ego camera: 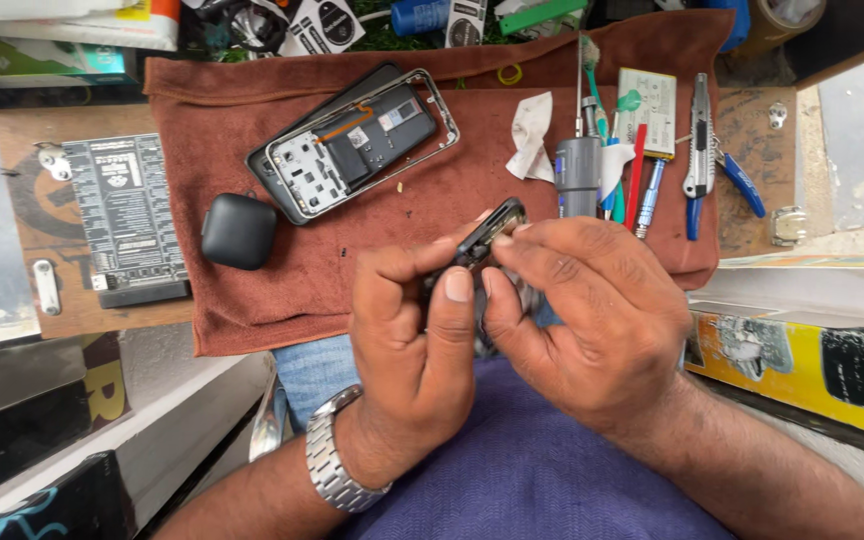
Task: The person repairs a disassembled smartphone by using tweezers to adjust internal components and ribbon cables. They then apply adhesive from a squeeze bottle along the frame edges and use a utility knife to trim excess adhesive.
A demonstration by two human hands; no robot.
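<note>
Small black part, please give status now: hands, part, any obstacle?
Both hands, left hand and right hand, pinch small black part above brown cloth. Opened phone lies beyond, apart. Nothing blocks.

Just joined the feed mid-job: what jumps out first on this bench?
Both hands meet at centre: the left hand and right hand pinch a small dark part between the fingertips. Behind them, on the rust-brown cloth, lies an opened phone with its insides showing, a black rounded case to its left. A cluster of hand tools lies at the cloth's right end.
</note>
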